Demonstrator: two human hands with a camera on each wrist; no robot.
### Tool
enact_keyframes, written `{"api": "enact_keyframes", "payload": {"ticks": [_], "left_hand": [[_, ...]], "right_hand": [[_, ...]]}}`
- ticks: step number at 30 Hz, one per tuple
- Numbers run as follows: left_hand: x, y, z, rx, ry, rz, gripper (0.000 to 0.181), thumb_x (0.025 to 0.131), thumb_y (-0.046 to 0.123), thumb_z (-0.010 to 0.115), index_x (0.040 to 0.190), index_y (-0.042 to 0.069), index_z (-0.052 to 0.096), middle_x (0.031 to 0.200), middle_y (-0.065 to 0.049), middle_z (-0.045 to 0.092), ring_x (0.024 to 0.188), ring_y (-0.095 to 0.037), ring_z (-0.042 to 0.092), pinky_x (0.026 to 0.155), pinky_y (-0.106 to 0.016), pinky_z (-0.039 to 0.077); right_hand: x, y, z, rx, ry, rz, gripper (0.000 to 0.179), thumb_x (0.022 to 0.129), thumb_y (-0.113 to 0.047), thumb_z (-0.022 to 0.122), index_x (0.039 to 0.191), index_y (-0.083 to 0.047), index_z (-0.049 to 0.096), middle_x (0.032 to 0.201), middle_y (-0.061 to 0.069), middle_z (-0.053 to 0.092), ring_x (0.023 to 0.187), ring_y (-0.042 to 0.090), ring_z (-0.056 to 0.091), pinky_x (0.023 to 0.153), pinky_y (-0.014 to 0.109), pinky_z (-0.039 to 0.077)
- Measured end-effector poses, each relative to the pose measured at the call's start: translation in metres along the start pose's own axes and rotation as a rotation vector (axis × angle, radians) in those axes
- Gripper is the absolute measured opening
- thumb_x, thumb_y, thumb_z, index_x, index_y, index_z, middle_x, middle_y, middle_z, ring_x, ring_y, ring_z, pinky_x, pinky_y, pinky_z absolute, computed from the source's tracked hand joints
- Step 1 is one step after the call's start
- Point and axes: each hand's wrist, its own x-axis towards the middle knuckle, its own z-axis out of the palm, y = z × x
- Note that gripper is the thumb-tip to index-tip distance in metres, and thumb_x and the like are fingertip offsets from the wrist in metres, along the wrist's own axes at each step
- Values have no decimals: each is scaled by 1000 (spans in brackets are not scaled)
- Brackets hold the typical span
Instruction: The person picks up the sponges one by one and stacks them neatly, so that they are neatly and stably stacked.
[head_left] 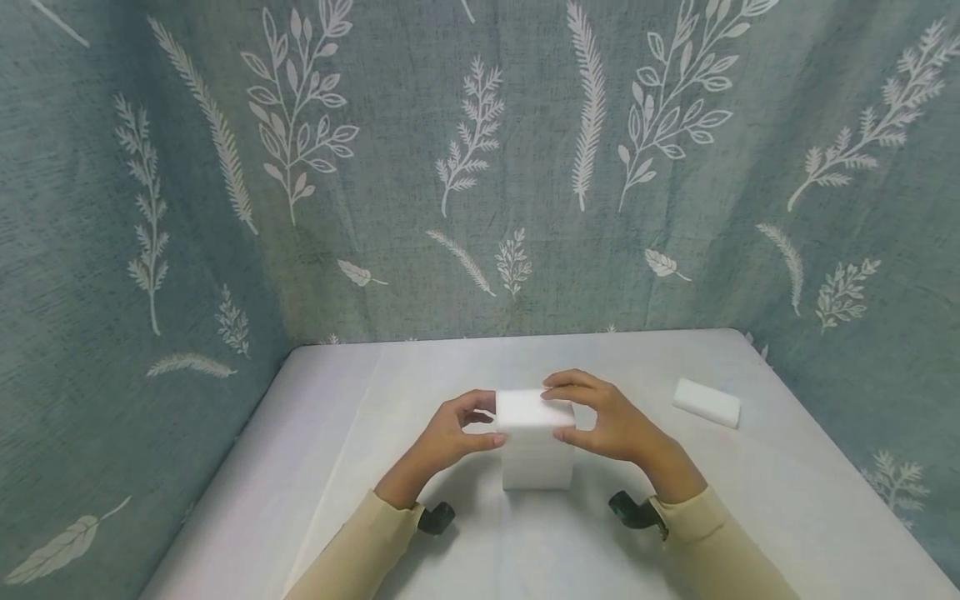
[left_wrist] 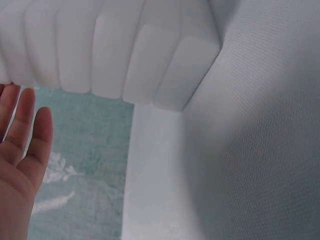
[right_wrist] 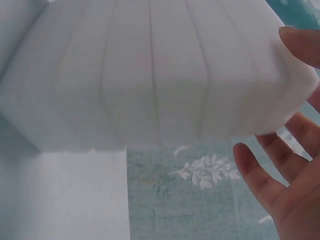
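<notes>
A stack of several white sponge blocks (head_left: 536, 458) stands upright on the white table, its layers showing as seams in both wrist views. At the left side of its top my left hand (head_left: 453, 429) holds the upper block (head_left: 528, 408), thumb on the front corner and fingers toward the back. From the right my right hand (head_left: 607, 417) grips the same block, with the thumb at the front edge and fingers over the top and far side. The right wrist view shows the right fingers (right_wrist: 260, 170) beside the upper end of the stack (right_wrist: 175, 100).
One more white sponge block (head_left: 707, 403) lies flat on the table (head_left: 360, 517), to the right of the stack. Grey-green curtains (head_left: 480, 275) with white leaf prints hang behind the table and along both sides.
</notes>
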Motion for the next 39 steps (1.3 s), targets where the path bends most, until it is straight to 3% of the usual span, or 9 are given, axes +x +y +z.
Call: {"api": "enact_keyframes", "payload": {"ticks": [4,9,14,22,29,39], "left_hand": [[3,-17,0,1,7,4,56,79,9,80,130,5,57,119,-7,62,113,-25,55,100,-46,44],[3,-21,-1,-9,22,43,58,79,13,81,132,10,56,118,-4,62,111,-22,56,98,-43,45],[4,-19,-1,-4,28,64,64,79,21,82,135,13,54,118,-1,62,111,-20,56,97,-41,46],[7,-17,-3,-28,29,79,64,79,20,82,135,12,53,118,-4,61,111,-21,56,96,-44,46],[8,-18,-3,-24,27,101,70,79,23,82,137,2,49,119,-4,61,111,-22,56,96,-44,47],[6,-18,1,-22,36,85,67,80,26,82,136,10,52,119,-3,61,111,-21,57,96,-45,47]], "right_hand": [[-6,4,-7,-15,-1,-7,45,81,-16,81,123,-11,66,130,4,56,121,23,53,97,40,47],[-17,7,-19,-33,-8,28,46,80,-14,81,124,-12,65,130,6,57,121,23,53,97,39,47],[-32,15,-34,-77,-16,93,46,81,-14,80,124,-13,65,130,4,57,121,22,52,98,38,46],[-56,31,-57,-140,-37,235,40,82,-15,79,121,-11,67,128,2,59,119,27,54,91,51,49],[-76,53,-74,-91,-23,377,40,84,-9,76,122,-5,65,128,9,58,121,33,51,91,50,49],[-100,70,-94,-81,32,512,40,87,-14,74,124,-3,62,130,17,56,119,38,51,92,55,47]]}}
